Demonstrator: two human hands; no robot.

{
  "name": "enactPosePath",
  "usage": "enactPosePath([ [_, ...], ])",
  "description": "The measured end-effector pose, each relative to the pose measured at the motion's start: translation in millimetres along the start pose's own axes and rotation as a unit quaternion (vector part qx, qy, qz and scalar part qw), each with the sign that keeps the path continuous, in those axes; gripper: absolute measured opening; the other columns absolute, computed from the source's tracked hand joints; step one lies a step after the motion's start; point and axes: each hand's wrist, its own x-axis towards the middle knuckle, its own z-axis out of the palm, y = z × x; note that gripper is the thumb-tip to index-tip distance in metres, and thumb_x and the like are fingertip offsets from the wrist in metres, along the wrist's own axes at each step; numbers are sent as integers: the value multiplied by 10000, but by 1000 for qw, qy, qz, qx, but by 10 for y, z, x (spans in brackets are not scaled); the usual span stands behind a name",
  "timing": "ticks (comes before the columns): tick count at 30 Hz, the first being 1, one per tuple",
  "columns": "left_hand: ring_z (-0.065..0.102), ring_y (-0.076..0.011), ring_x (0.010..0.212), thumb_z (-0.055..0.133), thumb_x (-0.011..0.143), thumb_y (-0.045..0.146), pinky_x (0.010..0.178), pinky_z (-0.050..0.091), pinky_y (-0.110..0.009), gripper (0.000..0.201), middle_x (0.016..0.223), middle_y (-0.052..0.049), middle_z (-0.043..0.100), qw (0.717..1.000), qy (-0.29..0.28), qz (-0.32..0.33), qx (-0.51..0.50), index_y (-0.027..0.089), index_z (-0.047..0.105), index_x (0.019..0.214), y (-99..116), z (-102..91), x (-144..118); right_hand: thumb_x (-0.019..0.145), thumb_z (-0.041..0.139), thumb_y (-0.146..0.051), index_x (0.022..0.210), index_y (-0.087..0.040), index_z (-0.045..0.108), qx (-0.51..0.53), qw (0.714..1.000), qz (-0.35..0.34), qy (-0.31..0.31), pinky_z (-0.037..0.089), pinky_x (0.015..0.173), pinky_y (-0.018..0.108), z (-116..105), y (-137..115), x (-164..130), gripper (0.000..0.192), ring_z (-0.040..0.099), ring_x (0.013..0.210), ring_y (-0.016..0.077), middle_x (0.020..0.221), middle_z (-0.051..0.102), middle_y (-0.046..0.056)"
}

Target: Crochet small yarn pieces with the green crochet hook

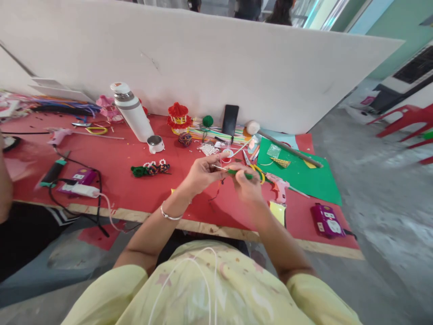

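My right hand (249, 184) grips a crochet hook (232, 171) by its green handle, its thin metal shaft pointing left. My left hand (203, 175) is closed in a pinch at the tip of the shaft; what lies between those fingers is too small to make out. Below the hands, a thin dark yarn strand (216, 192) trails over the red tabletop (189, 216). Just beyond the fingers sits a small round white-rimmed container (227, 155). Yellow-handled scissors (260, 174) lie beside my right hand, with a pink glue gun (280, 186) farther right.
A white bottle (133, 113) and its cup (155, 144) stand left of a red lantern-like craft (179, 118). Beaded yarn pieces (150, 168) lie nearer. Behind are a phone (230, 119) and a white board (203, 67). Purple power boxes (327, 220) sit at both sides; another person's leg (30, 234) is left.
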Motion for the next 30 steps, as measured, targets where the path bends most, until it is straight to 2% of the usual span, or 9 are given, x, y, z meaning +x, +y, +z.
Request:
enactPosePath([
  [3,530,-75,591,820,719,194,561,417,-194,716,698,27,675,989,102,68,85,172,658,1416,-170,114,-12,973,669,-394,1069,-302,801,-109,989,-73,75,590,945,438,161,23,-113,186,733,1025,230,1052,815,42],
  [6,459,-55,546,792,733,168,524,362,-184,700,677,43,661,975,158,86,128,179,651,1418,-241,145,-37,956,700,-298,1130,-329,789,-225,959,-158,67,567,954,453,196,-18,-149,198,705,1033,234,1086,820,34],
  [8,474,-54,562,813,718,178,537,370,-183,681,692,37,665,979,163,76,91,175,673,1384,-207,153,-53,942,718,-283,1157,-346,781,-263,943,-194,62,565,943,464,199,-37,-150,233,699,1038,243,1114,820,28],
  [12,427,-34,498,896,651,243,476,294,-186,660,646,43,609,994,79,-27,-74,134,724,1279,-28,97,-64,963,691,-314,1180,-362,769,-219,952,-204,67,566,925,485,154,-43,-112,236,707,1033,249,1139,816,25],
  [14,339,-12,453,930,598,223,449,216,-189,663,596,69,538,990,32,-80,-113,123,750,1228,55,8,-63,970,684,-323,1184,-364,766,-172,965,-196,28,563,936,487,63,-55,-61,233,719,1019,242,1118,821,20],
  [19,405,-36,483,916,628,202,460,219,-205,612,607,33,578,989,-39,-125,-69,139,776,1220,131,-234,-62,931,734,-406,1110,-365,796,-165,966,-166,-111,561,945,483,-278,-188,124,194,732,990,235,1057,836,3],
  [23,391,-42,492,890,653,191,465,232,-209,555,596,26,579,989,-85,-122,-21,156,796,1198,149,-291,-45,909,756,-432,1080,-355,811,-178,956,-144,-185,567,928,469,-436,-366,242,196,724,986,236,1024,842,2],
  [27,425,-55,527,884,640,180,477,281,-212,498,643,-3,628,985,-118,-127,18,169,823,1134,196,-317,-16,924,743,-403,1061,-348,820,-140,960,-104,-219,560,936,468,-531,-444,312,167,703,996,235,978,834,7],
  [30,455,-69,546,899,640,222,476,310,-214,496,692,-29,668,979,-153,-133,26,172,827,1128,210,-345,3,955,694,-433,984,-320,832,-53,979,-54,-189,565,920,471,-553,-345,314,181,710,922,226,923,822,22],
])
